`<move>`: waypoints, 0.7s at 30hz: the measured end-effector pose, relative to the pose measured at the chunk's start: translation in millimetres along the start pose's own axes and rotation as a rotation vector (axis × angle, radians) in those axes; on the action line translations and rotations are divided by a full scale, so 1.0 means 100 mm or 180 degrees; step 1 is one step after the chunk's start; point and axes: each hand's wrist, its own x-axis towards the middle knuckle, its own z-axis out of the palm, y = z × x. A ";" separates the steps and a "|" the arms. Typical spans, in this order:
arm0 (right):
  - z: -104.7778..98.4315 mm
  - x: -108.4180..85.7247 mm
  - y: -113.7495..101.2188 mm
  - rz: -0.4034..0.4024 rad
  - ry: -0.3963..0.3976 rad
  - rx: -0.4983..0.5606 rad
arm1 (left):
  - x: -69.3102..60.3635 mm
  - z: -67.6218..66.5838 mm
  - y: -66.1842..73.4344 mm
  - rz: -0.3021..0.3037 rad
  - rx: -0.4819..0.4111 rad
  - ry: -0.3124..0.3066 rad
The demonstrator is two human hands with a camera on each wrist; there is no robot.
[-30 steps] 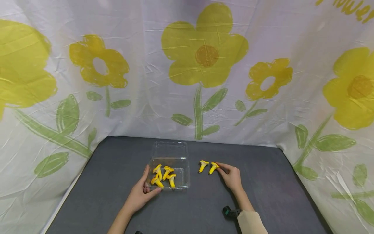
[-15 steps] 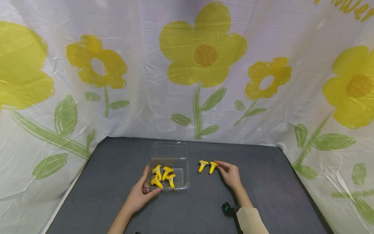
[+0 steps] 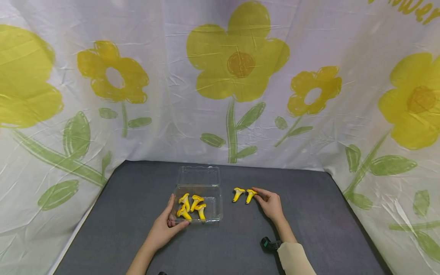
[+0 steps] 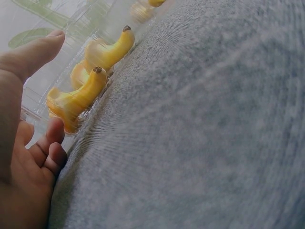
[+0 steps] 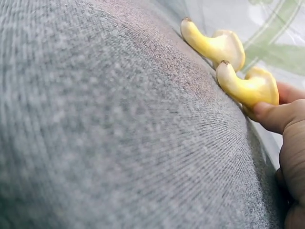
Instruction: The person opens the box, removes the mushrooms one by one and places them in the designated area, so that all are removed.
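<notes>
- Left hand (image 3: 163,227): holds the near left corner of the clear box (image 3: 214,202), thumb (image 3: 181,227) along the near side and the other fingers at the left end.
- Box: sits on the dark grey worktop (image 3: 213,248), its lid (image 3: 199,176) open on the far side.
- Four mushrooms (image 3: 196,203), yellow with paler caps, lie close together in the box, toward its left and middle.
- Right hand (image 3: 273,207): well apart from the left, pinching the cap end of a fifth mushroom (image 3: 251,196) to the right of the box; its dark-tipped stem points toward the near edge. Whether that mushroom touches the worktop, I cannot tell.
- Sixth mushroom (image 3: 238,194): on the worktop, between the box and the pinched one, just beside the latter and lying much the same way.
- Right arm: black device (image 3: 269,244) at the wrist, beige sleeve (image 3: 295,259) below.
- Behind: white cloth (image 3: 165,126) printed with yellow flowers.
</notes>
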 end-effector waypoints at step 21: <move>-0.04 -0.01 0.01 0.0128 -0.0190 0.0130 | 0.00 0.00 0.00 -0.0002 -0.0070 -0.0002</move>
